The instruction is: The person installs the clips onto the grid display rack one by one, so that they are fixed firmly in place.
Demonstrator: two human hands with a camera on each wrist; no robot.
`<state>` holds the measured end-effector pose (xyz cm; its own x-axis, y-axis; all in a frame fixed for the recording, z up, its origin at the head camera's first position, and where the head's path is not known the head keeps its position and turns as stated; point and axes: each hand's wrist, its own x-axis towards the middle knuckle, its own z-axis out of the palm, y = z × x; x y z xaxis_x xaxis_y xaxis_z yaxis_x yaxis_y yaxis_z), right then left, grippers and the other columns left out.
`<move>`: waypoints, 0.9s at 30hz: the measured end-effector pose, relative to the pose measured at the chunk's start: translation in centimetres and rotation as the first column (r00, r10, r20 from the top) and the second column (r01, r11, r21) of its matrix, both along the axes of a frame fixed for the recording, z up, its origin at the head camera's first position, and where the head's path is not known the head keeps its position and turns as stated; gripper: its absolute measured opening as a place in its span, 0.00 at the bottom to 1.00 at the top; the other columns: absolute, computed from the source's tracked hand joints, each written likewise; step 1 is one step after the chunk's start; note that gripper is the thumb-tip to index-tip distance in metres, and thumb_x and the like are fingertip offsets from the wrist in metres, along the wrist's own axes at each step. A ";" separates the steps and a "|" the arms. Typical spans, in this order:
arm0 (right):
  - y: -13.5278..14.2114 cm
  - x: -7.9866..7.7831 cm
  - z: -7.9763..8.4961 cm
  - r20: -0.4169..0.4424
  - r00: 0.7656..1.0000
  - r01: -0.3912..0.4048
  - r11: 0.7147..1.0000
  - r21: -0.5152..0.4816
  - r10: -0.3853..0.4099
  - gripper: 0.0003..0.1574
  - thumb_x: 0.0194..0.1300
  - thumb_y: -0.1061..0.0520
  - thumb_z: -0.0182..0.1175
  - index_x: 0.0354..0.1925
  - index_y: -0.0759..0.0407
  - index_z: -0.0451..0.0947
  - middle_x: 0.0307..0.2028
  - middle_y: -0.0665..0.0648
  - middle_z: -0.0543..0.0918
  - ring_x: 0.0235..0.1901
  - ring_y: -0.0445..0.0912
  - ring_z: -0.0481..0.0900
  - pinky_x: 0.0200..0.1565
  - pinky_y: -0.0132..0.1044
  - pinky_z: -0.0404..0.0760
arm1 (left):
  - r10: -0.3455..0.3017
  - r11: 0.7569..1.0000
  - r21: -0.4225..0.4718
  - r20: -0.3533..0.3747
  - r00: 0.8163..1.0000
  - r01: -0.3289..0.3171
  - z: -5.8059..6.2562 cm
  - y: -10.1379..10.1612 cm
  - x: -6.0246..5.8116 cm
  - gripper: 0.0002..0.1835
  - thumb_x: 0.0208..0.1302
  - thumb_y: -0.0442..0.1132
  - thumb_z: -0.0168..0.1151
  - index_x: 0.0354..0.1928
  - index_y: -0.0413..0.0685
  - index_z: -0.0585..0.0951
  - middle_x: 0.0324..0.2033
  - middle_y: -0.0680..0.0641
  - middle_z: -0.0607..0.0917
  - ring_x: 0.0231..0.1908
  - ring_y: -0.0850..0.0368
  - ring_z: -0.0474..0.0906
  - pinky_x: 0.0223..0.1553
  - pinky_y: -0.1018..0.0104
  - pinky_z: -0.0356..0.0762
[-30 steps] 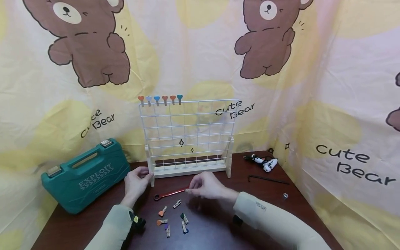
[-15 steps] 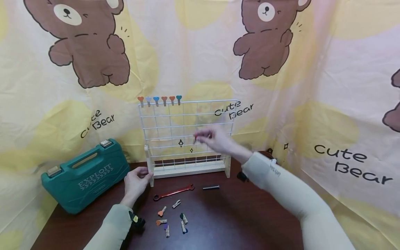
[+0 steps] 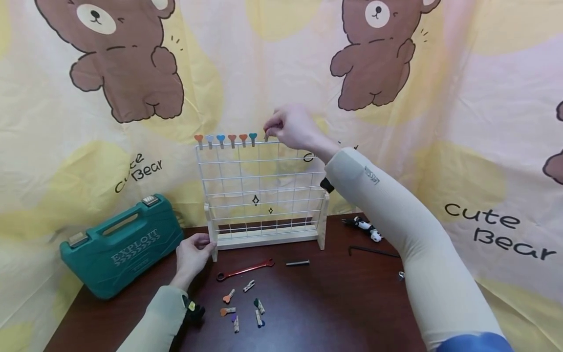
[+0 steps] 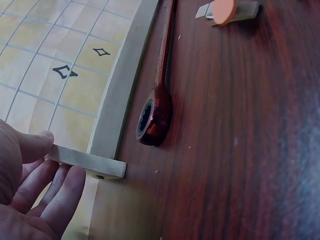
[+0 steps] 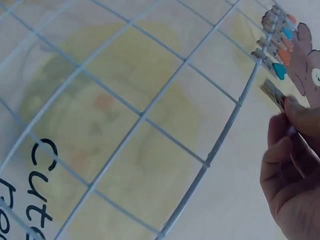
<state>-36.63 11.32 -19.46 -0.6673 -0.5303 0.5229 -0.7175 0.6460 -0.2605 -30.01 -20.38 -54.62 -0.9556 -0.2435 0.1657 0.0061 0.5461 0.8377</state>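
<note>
My right hand (image 3: pixel 295 128) pinches a small wooden clothespin (image 5: pixel 273 94) between thumb and fingers, its head mostly hidden by them. The clothespin is just above the top wire of a white grid rack (image 3: pixel 264 240), right of the teal heart clothespin (image 3: pixel 252 139). In the right wrist view its tip looks slightly apart from the wire. Several heart-topped clothespins (image 3: pixel 221 141) sit in a row along the top left of the grid. My left hand (image 3: pixel 192 257) holds the rack's left wooden upright (image 4: pixel 90 162) between thumb and fingers. Several loose clothespins (image 3: pixel 227 296) lie on the table's front.
A red wrench (image 3: pixel 245 270) and a bolt (image 3: pixel 297 263) lie before the rack. At left stands a green tool case (image 3: pixel 127 247). A glue gun (image 3: pixel 367 227), a black hex key (image 3: pixel 374 252) and a small metal nut (image 3: pixel 401 275) are at right, partly behind my arm.
My right hand has risen from the table, beside the wrench, to the rack's top wire with the clothespin, uncovering the bolt. The left hand has stayed on the upright.
</note>
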 end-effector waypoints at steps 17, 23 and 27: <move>-0.7 -0.4 -1.7 0.000 1.000 0.016 1.000 0.023 -0.016 0.17 0.71 0.60 0.69 0.56 0.62 0.88 0.39 0.55 0.86 0.34 0.46 0.82 0.43 0.39 0.81 | 0.005 1.000 -0.015 -0.016 1.000 -0.006 -0.2 0.2 -0.1 0.14 0.68 0.45 0.75 0.50 0.46 0.88 0.43 0.44 0.92 0.43 0.48 0.87 0.44 0.55 0.81; -0.1 2.2 -5.4 -0.292 0.956 -0.027 0.991 -0.128 -0.011 0.15 0.70 0.59 0.69 0.54 0.60 0.88 0.36 0.55 0.85 0.28 0.43 0.80 0.34 0.35 0.80 | 0.007 1.000 -0.016 -0.034 0.999 -0.008 -0.3 0.1 -0.3 0.13 0.68 0.44 0.75 0.49 0.45 0.88 0.42 0.44 0.92 0.42 0.48 0.87 0.45 0.53 0.82; -0.3 4.4 -9.3 -0.302 0.941 -0.184 0.979 -0.090 0.150 0.08 0.67 0.64 0.69 0.44 0.60 0.90 0.33 0.52 0.87 0.29 0.40 0.82 0.33 0.29 0.81 | 0.008 1.000 -0.022 -0.047 0.999 -0.009 -0.2 0.0 -0.2 0.13 0.68 0.44 0.75 0.49 0.46 0.88 0.41 0.44 0.92 0.42 0.48 0.88 0.45 0.52 0.82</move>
<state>-32.20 11.07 -28.75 -0.3828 -0.5457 0.7454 -0.8682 0.4884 -0.0884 -30.16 -20.37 -54.87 -0.9446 -0.2476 0.2154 0.0398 0.5651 0.8241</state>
